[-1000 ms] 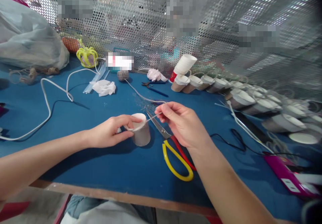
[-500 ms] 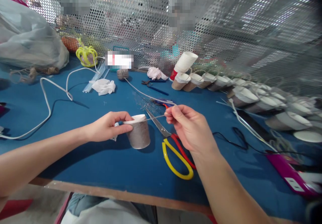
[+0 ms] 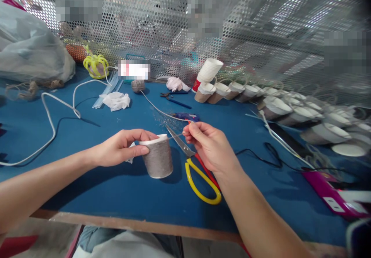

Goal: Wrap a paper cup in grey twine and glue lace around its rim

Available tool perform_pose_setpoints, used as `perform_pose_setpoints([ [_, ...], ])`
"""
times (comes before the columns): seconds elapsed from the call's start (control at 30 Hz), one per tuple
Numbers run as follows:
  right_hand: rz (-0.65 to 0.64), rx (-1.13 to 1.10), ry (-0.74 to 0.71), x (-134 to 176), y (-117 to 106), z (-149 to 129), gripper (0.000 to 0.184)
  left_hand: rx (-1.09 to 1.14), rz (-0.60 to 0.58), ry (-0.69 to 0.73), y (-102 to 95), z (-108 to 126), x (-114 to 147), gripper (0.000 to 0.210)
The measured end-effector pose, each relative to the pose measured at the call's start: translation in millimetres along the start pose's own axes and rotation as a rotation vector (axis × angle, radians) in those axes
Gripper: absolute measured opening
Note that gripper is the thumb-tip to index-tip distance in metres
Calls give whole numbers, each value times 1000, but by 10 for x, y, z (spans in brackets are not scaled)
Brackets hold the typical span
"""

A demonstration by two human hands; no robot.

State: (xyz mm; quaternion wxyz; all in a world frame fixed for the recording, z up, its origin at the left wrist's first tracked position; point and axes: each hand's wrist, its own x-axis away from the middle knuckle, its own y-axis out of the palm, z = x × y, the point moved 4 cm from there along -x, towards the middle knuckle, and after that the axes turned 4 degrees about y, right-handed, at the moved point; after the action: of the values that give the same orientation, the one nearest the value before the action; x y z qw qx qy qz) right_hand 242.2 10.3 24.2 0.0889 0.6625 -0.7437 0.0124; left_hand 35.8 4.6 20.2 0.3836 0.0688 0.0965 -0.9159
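Note:
My left hand (image 3: 129,146) grips the rim of a paper cup (image 3: 158,159), fingers inside and thumb outside. Grey-brown twine wraps the cup's wall, and a white band shows at the rim. Between thumb and fingers my right hand (image 3: 204,142) pinches the twine (image 3: 175,135), which runs taut from the cup's upper edge. From that hand the strand leads back to a ball of twine (image 3: 138,85). Scissors (image 3: 204,182) with one yellow and one red handle lie beneath my right hand, partly covered by it.
A blue glue gun (image 3: 185,116), pliers (image 3: 175,100) and crumpled tissue (image 3: 116,100) lie behind the hands. Several wrapped cups (image 3: 274,108) line the right, near a purple power strip (image 3: 333,194). A white cable (image 3: 53,123) crosses the left; perforated metal (image 3: 162,26) stands behind.
The cup is tilted a little more and sits slightly nearer to me. My right hand still holds the twine and has shifted slightly left. The view has turned a little.

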Motion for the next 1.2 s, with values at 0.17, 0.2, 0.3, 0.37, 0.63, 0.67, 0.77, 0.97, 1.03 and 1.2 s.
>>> perform_pose_setpoints([
  [0.17,-23,12,29,-17,44,73,27,69,-1,10,6,28,17,19],
  [0.2,-30,22,34,-19,51,87,26,88,-2,14,7,32,20,18],
  [0.3,-61,47,43,-23,68,129,25,137,-10,25,15,44,24,15],
  [0.37,-78,60,46,-25,77,160,25,153,-13,24,23,53,25,15],
  [0.63,-159,135,81,15,231,277,25,139,-65,49,78,96,36,11],
  [0.67,-165,134,94,24,255,291,25,122,-67,59,80,95,36,10],
  [0.77,-170,135,125,51,319,334,27,53,-76,91,88,85,34,8],
  [0.97,-140,175,143,82,395,418,28,-103,-97,173,96,74,41,5],
  [1.03,-106,193,106,78,398,421,29,-145,-121,199,100,78,45,4],
  [1.2,-25,260,12,67,377,391,30,-216,-143,182,100,75,36,4],
])
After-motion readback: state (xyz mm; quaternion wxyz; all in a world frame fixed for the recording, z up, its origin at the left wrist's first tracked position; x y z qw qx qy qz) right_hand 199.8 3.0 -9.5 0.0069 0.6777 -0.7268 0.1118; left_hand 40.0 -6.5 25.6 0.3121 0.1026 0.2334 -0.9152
